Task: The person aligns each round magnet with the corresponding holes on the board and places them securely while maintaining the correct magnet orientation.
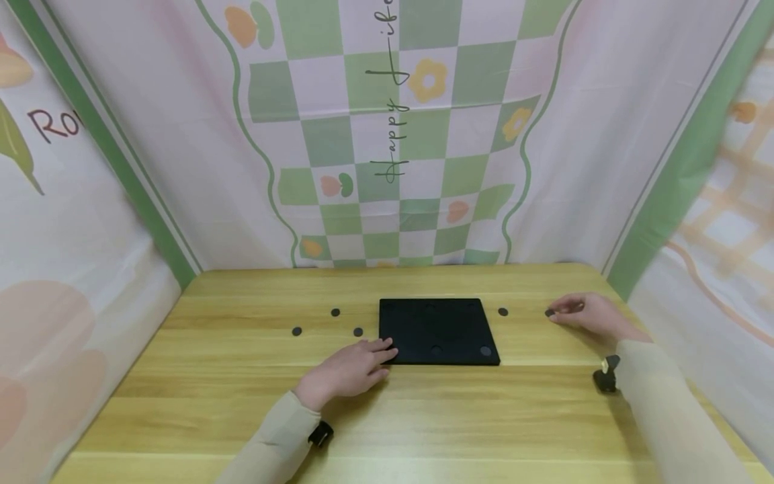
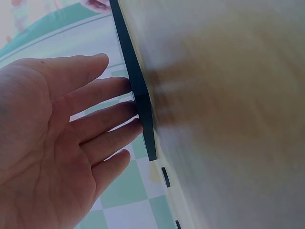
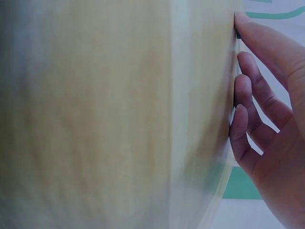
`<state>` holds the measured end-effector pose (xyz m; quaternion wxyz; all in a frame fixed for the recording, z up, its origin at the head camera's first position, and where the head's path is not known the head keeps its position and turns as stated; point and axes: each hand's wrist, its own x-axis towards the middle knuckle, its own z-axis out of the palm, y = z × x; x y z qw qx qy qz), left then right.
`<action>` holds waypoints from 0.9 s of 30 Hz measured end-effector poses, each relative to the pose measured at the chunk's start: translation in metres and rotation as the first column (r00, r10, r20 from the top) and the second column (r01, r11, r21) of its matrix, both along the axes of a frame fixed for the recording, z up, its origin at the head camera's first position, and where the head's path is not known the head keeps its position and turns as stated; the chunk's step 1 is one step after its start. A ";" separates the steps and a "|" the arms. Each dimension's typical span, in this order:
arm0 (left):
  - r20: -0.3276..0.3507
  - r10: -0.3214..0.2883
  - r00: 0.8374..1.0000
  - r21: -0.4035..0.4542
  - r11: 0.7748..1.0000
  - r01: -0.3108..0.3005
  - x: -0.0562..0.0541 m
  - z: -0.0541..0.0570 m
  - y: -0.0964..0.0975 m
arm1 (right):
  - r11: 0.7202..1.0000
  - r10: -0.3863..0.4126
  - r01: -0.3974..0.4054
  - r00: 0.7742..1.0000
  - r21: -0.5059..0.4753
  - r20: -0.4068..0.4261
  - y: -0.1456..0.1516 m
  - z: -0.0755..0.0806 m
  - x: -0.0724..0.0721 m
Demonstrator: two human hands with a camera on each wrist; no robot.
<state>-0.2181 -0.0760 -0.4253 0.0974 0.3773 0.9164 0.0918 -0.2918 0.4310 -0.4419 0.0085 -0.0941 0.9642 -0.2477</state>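
Observation:
A flat black board (image 1: pixel 432 329) with faint round recesses lies on the wooden table. In its near right corner sits a dark grey disc (image 1: pixel 486 351). My left hand (image 1: pixel 351 368) rests its fingertips on the board's near left corner, the fingers nearly straight; the left wrist view shows the open palm beside the board's edge (image 2: pixel 138 93). At the table's right side my right hand (image 1: pixel 595 316) pinches a small black disc (image 1: pixel 549 312) at its fingertips, close to the tabletop. In the right wrist view the thumb partly covers this disc (image 3: pixel 237 29), while the other visible fingers curl near the wood.
Another black disc (image 1: pixel 503 312) lies between the board and my right hand. Left of the board are three more: a far disc (image 1: pixel 335 312), a left disc (image 1: pixel 297 331) and a near disc (image 1: pixel 358 332). A patterned curtain (image 1: pixel 399 134) hangs behind the table.

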 end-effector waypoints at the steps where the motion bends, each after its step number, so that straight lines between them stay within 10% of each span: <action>1: 0.000 0.001 1.000 0.000 1.000 -0.001 0.000 0.000 0.000 | 1.000 -0.001 0.001 1.000 0.000 -0.003 0.000 0.000 0.000; 27: -0.004 0.003 1.000 0.000 1.000 -0.003 0.000 -0.002 0.000 | 1.000 -0.007 0.007 0.999 0.019 -0.034 -0.003 0.002 -0.002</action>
